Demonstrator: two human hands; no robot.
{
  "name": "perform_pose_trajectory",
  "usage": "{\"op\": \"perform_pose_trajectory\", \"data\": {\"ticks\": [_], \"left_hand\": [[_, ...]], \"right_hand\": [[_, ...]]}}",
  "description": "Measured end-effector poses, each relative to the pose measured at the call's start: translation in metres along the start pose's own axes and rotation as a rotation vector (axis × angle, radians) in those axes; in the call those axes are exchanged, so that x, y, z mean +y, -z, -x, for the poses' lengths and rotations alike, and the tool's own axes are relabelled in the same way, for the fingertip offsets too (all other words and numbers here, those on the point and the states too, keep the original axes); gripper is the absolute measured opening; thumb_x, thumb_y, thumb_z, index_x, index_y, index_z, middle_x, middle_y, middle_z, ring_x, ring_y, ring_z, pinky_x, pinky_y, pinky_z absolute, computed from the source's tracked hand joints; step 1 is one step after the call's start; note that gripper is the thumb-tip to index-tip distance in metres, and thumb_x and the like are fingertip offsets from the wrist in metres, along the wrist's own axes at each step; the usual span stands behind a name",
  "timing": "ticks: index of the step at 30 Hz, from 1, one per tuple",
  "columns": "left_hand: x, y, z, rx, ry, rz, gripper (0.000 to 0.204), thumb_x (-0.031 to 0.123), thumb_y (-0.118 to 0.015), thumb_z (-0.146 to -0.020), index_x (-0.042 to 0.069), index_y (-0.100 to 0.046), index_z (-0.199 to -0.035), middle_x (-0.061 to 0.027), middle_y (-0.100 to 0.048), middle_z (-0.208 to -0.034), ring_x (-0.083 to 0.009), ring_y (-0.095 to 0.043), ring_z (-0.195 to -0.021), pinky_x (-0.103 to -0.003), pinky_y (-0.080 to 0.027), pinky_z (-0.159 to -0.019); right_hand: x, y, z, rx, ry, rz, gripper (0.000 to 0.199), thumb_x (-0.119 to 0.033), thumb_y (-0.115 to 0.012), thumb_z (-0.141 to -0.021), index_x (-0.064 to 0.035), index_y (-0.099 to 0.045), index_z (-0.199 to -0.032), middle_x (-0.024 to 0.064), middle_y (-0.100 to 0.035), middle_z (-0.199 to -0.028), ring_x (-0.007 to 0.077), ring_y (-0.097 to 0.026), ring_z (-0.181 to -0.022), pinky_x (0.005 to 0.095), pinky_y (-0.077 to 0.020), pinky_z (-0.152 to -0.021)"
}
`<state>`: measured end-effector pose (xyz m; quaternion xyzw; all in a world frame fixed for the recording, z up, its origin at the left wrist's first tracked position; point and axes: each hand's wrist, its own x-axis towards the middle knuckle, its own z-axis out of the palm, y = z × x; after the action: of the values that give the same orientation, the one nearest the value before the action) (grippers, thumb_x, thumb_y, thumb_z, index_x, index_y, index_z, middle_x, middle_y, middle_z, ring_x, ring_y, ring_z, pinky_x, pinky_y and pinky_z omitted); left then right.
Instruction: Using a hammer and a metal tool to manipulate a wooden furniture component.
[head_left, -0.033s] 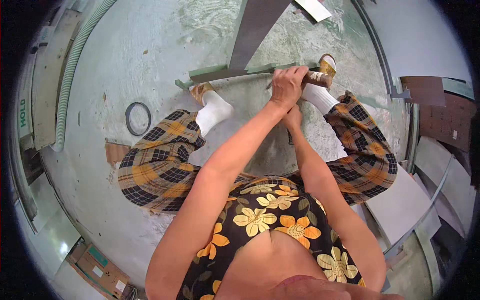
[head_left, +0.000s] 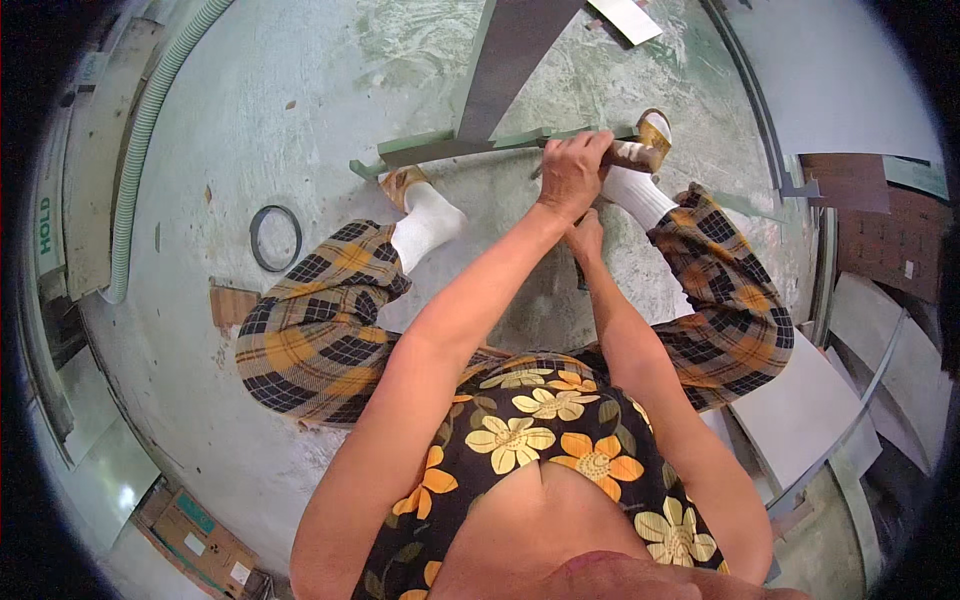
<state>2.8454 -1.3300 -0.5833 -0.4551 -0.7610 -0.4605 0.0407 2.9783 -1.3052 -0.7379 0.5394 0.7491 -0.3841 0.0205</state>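
My left hand (head_left: 575, 178) is closed around a brown, rod-like piece (head_left: 635, 156) with whitish patches, whose thick end sticks out to the right by my right foot. Just below and partly behind it, my right hand (head_left: 585, 238) is closed on a dark-ended handle (head_left: 581, 275); the rest of that tool is hidden. Past my hands, a grey-green strip (head_left: 420, 148) lies across the floor between my feet. A long dark grey board (head_left: 515, 65) meets it and runs away toward the far edge.
A dark ring (head_left: 276, 238) and a brown flat piece (head_left: 232, 303) lie on the floor at left. Along the left wall runs a ribbed hose (head_left: 135, 165). Sheets and panels (head_left: 800, 410) lean at right. A cardboard box (head_left: 200, 540) stands at lower left.
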Motion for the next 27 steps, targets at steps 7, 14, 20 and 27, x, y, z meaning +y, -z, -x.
{"op": "perform_pose_trajectory", "data": {"ticks": [7, 14, 20, 27], "left_hand": [[-0.028, 0.033, -0.029, -0.119, 0.233, 0.302, 0.041, 0.023, -0.073, -0.076, 0.007, -0.057, -0.11, -0.0156, -0.067, -0.104, -0.038, -0.065, -0.091, -0.044, -0.05, -0.078], [-0.067, 0.038, -0.05, -0.294, 0.293, 0.346, 0.049, 0.028, -0.071, -0.081, 0.005, -0.055, -0.121, -0.0164, -0.067, -0.11, -0.0291, -0.064, -0.105, -0.039, -0.05, -0.087], [-0.068, 0.04, -0.057, -0.272, 0.315, 0.392, 0.042, 0.018, -0.074, -0.079, 0.002, -0.058, -0.115, -0.0139, -0.068, -0.103, -0.0213, -0.065, -0.095, -0.034, -0.05, -0.084], [-0.043, 0.03, -0.054, -0.272, 0.2, 0.294, 0.04, 0.016, -0.077, -0.077, 0.004, -0.058, -0.11, -0.0155, -0.068, -0.092, -0.0218, -0.066, -0.083, -0.034, -0.051, -0.076]], "right_hand": [[-0.033, 0.057, 0.011, -0.111, -0.107, -0.46, 0.039, -0.02, -0.066, -0.078, 0.0021, -0.052, -0.106, 0.0109, -0.06, -0.068, 0.022, -0.058, -0.052, 0.0347, -0.0469, -0.049], [-0.095, 0.147, 0.048, -0.197, -0.012, -1.134, 0.02, -0.018, -0.057, -0.091, -0.0066, -0.055, -0.108, 0.0028, -0.052, -0.065, 0.0118, -0.049, -0.048, 0.0264, -0.0386, -0.042], [-0.131, 0.203, 0.082, -0.177, 0.187, -1.065, 0.022, -0.019, -0.048, -0.095, -0.0035, -0.056, -0.109, 0.0028, -0.056, -0.071, 0.0097, -0.05, -0.051, 0.0249, -0.0398, -0.045], [-0.119, 0.176, 0.085, -0.078, 0.247, -1.091, 0.025, -0.024, -0.046, -0.099, -0.0015, -0.056, -0.106, 0.0025, -0.054, -0.069, 0.0087, -0.047, -0.046, 0.0241, -0.0385, -0.041]]}}
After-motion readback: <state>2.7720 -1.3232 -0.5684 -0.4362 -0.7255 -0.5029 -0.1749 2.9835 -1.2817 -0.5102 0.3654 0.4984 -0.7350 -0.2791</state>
